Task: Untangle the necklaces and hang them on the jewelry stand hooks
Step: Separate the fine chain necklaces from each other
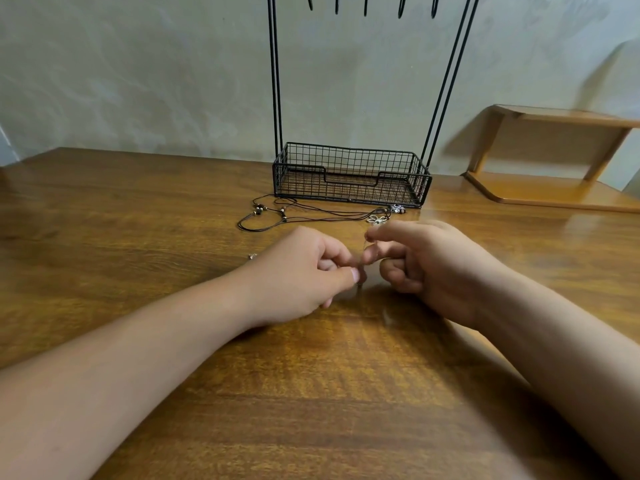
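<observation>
Both arms reach forward. The left hand [304,271] and right hand [429,265] meet in the middle, fingers curled, fingertips pinched close together.

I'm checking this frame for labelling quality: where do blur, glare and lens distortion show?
In the head view, motion blur smears the right hand and the fine chain pinched between it and the left hand; glare streaks the glossy brown wooden table at right; wide-angle distortion splays the black wire jewelry stand's uprights; the dark cord necklaces stay fairly sharp.
</observation>
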